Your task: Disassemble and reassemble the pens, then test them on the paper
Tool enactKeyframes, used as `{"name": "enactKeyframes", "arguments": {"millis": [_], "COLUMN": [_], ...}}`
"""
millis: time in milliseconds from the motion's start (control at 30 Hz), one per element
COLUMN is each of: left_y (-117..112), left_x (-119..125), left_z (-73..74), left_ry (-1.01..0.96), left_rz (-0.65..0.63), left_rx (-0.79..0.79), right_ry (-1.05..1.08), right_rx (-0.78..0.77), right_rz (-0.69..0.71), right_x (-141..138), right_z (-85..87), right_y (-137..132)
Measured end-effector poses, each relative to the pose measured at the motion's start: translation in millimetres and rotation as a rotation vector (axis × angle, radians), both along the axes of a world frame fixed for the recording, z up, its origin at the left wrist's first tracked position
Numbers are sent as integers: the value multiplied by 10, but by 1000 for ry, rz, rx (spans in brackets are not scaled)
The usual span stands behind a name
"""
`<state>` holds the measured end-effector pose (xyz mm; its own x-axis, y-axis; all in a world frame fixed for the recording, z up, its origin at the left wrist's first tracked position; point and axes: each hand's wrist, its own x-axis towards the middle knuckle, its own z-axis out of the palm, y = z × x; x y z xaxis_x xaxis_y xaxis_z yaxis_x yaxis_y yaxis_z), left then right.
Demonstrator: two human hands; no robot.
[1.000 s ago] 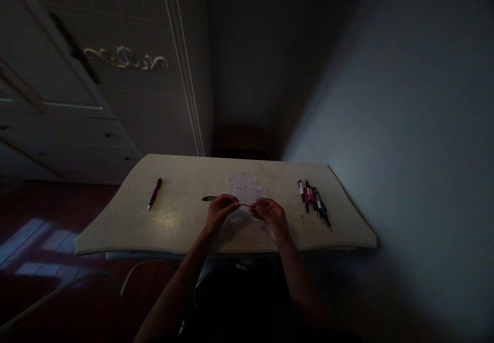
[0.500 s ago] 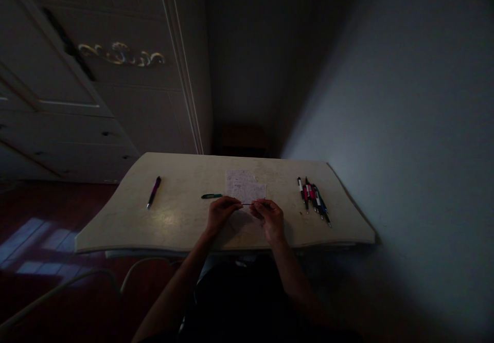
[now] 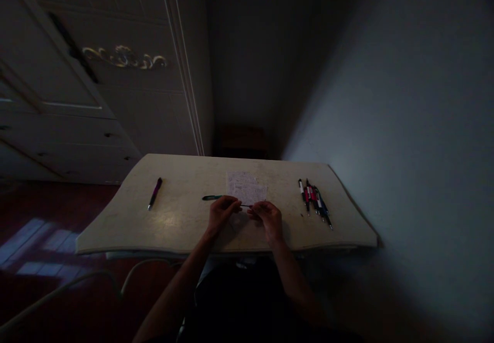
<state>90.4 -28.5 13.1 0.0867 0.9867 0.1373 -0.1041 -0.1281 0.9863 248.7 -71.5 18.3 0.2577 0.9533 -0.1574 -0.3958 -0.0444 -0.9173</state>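
My left hand (image 3: 221, 213) and my right hand (image 3: 267, 217) meet over the middle of a pale table (image 3: 181, 219). Both pinch a thin dark rod, probably a pen refill (image 3: 245, 205), which spans the gap between their fingertips. A green pen part (image 3: 211, 197) lies just left of my left hand. A scribbled sheet of paper (image 3: 245, 187) lies just beyond the hands.
A purple pen (image 3: 155, 193) lies alone at the table's left. Several pens (image 3: 314, 201) lie side by side at the right. A white cupboard with a gilt ornament (image 3: 123, 57) stands behind left, a wall (image 3: 405, 127) at the right. The room is dim.
My hands have drawn closer together, so less of the thin rod shows between them. The green pen part shows more from behind my left hand.
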Motion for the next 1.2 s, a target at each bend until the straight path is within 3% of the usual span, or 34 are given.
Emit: {"name": "enactKeyframes", "arguments": {"millis": [267,567,833,1200], "left_y": [15,-13,18,59], "left_x": [-2,-1,10,25], "left_z": [-20,80,9,-126], "left_ry": [-12,-12,-33,-46], "left_rz": [27,50,54,-83], "left_rx": [-16,12,-7,15], "right_ry": [-110,-305,-208,-75], "right_rx": [19,43,9,-40], "right_rz": [69,136,158,141], "right_x": [42,133,138,110], "right_z": [22,130,101,-35], "right_y": [65,18,33,59]}}
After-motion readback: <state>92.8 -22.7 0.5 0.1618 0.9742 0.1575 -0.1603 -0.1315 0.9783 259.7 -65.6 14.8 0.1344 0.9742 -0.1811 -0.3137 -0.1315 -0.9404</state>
